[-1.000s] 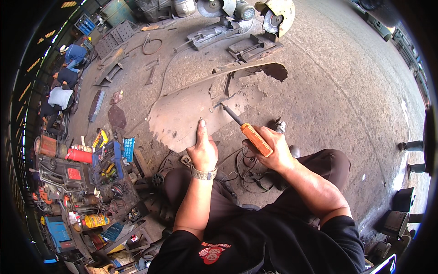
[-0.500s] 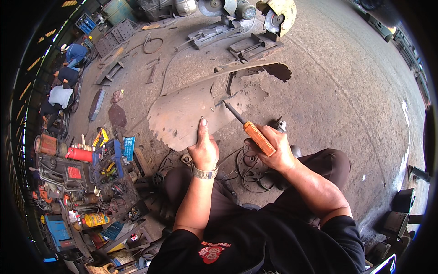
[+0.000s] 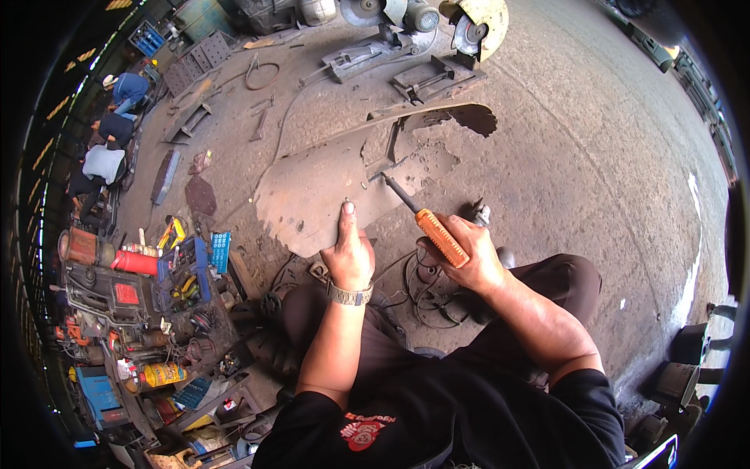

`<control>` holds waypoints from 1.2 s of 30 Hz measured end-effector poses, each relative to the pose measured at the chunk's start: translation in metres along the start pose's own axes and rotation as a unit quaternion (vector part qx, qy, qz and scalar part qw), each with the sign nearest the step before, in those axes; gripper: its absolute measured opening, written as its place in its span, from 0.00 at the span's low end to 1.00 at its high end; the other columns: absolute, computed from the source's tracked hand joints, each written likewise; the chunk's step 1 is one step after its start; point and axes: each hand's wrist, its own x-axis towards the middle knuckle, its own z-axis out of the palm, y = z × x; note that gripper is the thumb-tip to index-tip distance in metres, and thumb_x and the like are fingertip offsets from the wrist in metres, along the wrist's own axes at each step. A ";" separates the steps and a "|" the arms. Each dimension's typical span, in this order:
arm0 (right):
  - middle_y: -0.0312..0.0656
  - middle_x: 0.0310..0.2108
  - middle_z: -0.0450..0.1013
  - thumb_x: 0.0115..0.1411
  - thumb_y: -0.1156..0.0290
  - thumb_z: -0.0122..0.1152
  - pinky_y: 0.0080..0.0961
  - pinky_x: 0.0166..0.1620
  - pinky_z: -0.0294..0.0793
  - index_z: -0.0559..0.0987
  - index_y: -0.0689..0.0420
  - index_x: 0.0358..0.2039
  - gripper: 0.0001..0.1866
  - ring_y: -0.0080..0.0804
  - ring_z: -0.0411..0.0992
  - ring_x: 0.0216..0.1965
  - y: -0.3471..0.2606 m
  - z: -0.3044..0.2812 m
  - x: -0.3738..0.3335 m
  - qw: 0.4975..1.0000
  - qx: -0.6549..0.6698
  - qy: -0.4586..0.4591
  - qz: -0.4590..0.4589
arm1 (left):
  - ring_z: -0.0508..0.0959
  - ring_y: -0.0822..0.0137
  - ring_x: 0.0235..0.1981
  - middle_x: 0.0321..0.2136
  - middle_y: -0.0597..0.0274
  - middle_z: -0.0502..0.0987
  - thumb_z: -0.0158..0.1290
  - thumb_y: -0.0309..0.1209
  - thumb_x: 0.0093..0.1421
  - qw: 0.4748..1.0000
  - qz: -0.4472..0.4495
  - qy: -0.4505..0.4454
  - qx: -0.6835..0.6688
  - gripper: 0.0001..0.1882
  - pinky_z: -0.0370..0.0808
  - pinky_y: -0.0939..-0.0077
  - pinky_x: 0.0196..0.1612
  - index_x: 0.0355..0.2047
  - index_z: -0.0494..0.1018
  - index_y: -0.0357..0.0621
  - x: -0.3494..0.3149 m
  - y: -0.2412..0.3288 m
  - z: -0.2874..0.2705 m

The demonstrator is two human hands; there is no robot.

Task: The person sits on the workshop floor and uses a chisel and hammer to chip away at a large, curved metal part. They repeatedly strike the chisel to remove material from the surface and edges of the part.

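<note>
A large rusty curved metal panel [image 3: 312, 187] lies on the concrete floor in front of me. My left hand [image 3: 349, 250], with a wristwatch, rests on its near edge, index finger stretched out flat on the metal. My right hand [image 3: 469, 254] grips an orange-handled screwdriver [image 3: 437, 234] whose dark shaft points up-left, its tip touching the panel near a ragged rusted-through part. My dark-trousered knees are below both hands.
Black cables [image 3: 426, 293] coil on the floor between my knees. A cut-off saw [image 3: 469, 35] and metal frames stand at the far end. Cluttered tools, a blue crate [image 3: 183, 273] and cans line the left. People [image 3: 105, 160] crouch at the far left.
The screwdriver tip has shifted slightly left and down along the panel. My left hand stays on the panel's edge.
</note>
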 end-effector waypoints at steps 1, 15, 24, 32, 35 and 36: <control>0.49 0.34 0.77 0.58 0.67 0.72 0.38 0.40 0.79 0.77 0.62 0.49 0.21 0.51 0.79 0.38 0.000 0.001 0.000 1.000 0.002 0.002 -0.004 | 0.75 0.66 0.51 0.55 0.58 0.74 0.63 0.27 0.63 1.000 0.006 0.003 -0.004 0.27 0.75 0.72 0.51 0.60 0.67 0.36 0.000 0.001 0.001; 0.49 0.36 0.78 0.57 0.69 0.73 0.37 0.40 0.80 0.78 0.62 0.49 0.21 0.50 0.80 0.38 -0.004 0.000 0.000 1.000 0.007 0.009 0.010 | 0.75 0.68 0.48 0.53 0.58 0.75 0.62 0.26 0.64 1.000 -0.008 0.009 0.005 0.26 0.76 0.75 0.46 0.59 0.67 0.34 0.000 0.004 0.004; 0.49 0.35 0.78 0.56 0.69 0.74 0.36 0.39 0.80 0.78 0.62 0.49 0.22 0.49 0.80 0.37 -0.003 -0.001 0.001 1.000 0.001 0.021 0.010 | 0.74 0.63 0.55 0.57 0.53 0.73 0.59 0.23 0.65 1.000 0.016 0.019 -0.015 0.27 0.75 0.64 0.57 0.62 0.64 0.34 0.000 0.003 0.008; 0.49 0.35 0.78 0.57 0.68 0.73 0.37 0.40 0.80 0.77 0.62 0.49 0.22 0.50 0.80 0.38 0.000 0.000 0.001 1.000 -0.007 0.013 0.001 | 0.75 0.63 0.53 0.56 0.54 0.73 0.60 0.24 0.64 1.000 0.014 0.015 -0.013 0.27 0.76 0.66 0.55 0.62 0.64 0.34 -0.001 0.003 0.008; 0.50 0.35 0.78 0.58 0.68 0.73 0.37 0.40 0.80 0.77 0.62 0.49 0.21 0.50 0.80 0.38 0.003 0.000 0.001 1.000 -0.008 0.011 -0.009 | 0.75 0.64 0.53 0.56 0.54 0.73 0.61 0.25 0.64 1.000 -0.005 0.014 -0.007 0.28 0.76 0.66 0.55 0.61 0.64 0.33 -0.001 0.002 0.004; 0.50 0.35 0.78 0.58 0.68 0.72 0.37 0.40 0.80 0.77 0.62 0.49 0.21 0.50 0.80 0.38 0.003 0.000 0.001 1.000 -0.008 0.009 -0.013 | 0.75 0.63 0.53 0.56 0.54 0.73 0.61 0.25 0.64 1.000 -0.017 0.015 -0.002 0.28 0.76 0.66 0.55 0.62 0.64 0.33 -0.001 0.003 0.003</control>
